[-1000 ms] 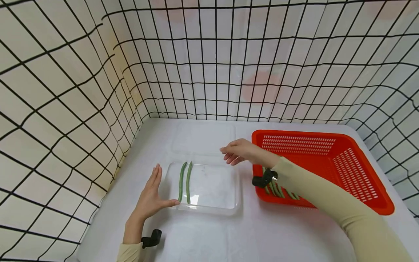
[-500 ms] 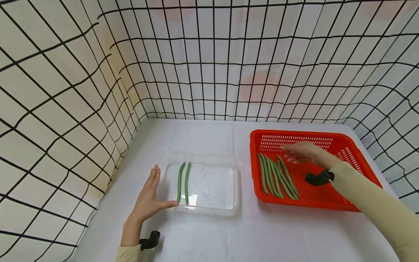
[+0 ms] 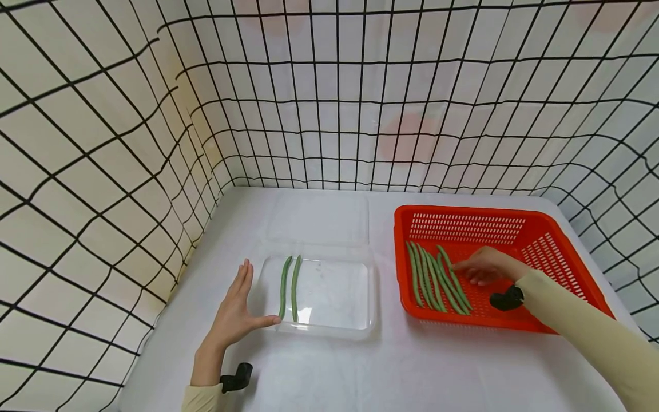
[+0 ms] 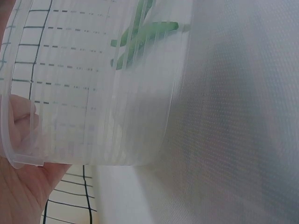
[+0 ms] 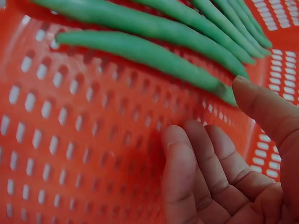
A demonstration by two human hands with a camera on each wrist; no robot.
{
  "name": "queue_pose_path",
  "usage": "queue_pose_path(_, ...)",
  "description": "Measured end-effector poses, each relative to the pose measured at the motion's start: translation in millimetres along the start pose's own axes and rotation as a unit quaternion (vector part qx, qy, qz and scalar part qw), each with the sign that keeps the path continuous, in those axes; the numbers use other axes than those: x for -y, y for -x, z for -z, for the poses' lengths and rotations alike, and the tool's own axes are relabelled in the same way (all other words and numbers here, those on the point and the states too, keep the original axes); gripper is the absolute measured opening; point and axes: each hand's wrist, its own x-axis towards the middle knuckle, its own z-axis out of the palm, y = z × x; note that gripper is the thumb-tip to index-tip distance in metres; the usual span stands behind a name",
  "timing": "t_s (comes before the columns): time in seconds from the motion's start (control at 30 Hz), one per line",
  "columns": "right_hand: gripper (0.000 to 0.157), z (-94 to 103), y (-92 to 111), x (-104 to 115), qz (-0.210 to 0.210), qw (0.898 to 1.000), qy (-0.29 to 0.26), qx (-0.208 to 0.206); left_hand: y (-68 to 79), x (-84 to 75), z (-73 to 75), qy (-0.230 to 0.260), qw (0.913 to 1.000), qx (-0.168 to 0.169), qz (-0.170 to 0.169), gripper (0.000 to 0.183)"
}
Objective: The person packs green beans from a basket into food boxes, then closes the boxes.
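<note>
Netting (image 3: 338, 102) backs your worktop (image 3: 437, 366); a lid (image 3: 319, 220) lies behind the box (image 3: 329, 331) with two beans (image 3: 295, 289), your released left grip (image 3: 234, 312) thumbing its rim. Since half a second ago, your right grip (image 3: 486, 266) has sunk deeper into the basket (image 3: 473, 212). Loosely curled, grasping nothing, it sits just right of the end bean (image 5: 145, 52), thumb at its tip.

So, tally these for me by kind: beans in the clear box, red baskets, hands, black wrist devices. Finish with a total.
Green beans in the clear box: 2
Red basket: 1
Hands, left hand and right hand: 2
Black wrist devices, one per wrist: 2
Total: 7
</note>
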Motion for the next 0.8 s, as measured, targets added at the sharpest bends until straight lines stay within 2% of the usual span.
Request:
queue_pose_path(0.2,0.031,-14.1,-2.4,7.0,0.006,1.0,0.004,0.011,0.8,0.1,-0.2,0.0,1.0,0.001,0.002,0.132)
queue_pose_path(0.43,0.026,-19.9,-5.6,16.0,-0.009,1.0,-0.003,0.022,0.4,-0.3,0.4,-0.002,1.0,0.002,0.002,0.132)
queue_pose_path(0.63,0.025,-18.7,-8.0,15.5,-0.017,1.0,-0.006,0.022,0.2,0.1,0.2,-0.001,1.0,0.001,0.001,0.132)
queue_pose_path(0.8,0.029,-8.2,-5.5,16.3,-0.012,1.0,-0.029,-0.004,-0.2,0.3,0.3,-0.002,1.0,0.0,0.0,0.132)
